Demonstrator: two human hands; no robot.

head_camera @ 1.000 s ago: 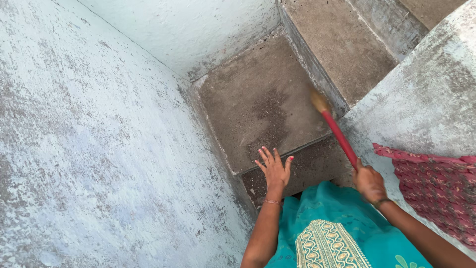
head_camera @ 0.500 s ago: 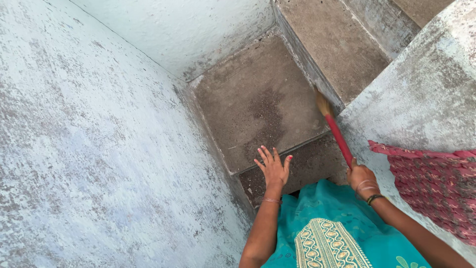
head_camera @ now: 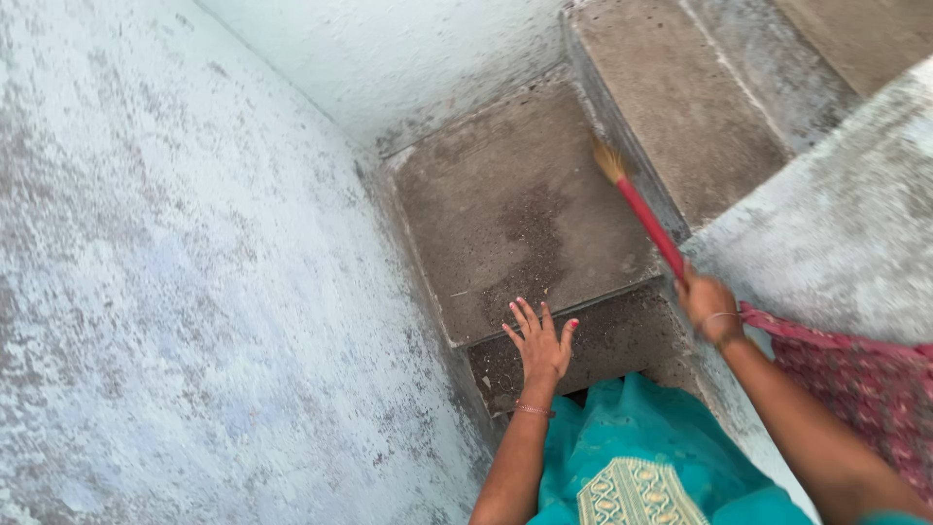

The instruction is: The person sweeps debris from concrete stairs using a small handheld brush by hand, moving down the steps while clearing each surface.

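My teal dress [head_camera: 641,457] hides my feet, my left hand [head_camera: 540,342] hovers with fingers spread over the dusty lower step [head_camera: 593,345], my right hand [head_camera: 707,303] wraps tight around the red broom handle [head_camera: 649,226], whose blurred straw tip [head_camera: 607,158] reaches the farther step [head_camera: 505,204].

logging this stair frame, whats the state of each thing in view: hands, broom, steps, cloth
left hand: open, fingers spread, holding nothing, over the step edge
right hand: shut around the broom handle
red-handled straw broom: gripped, slanted, bristles at the step's far right
grey concrete step: dusty, dark dirt patch mid-step
red patterned cloth: draped over the pale low wall
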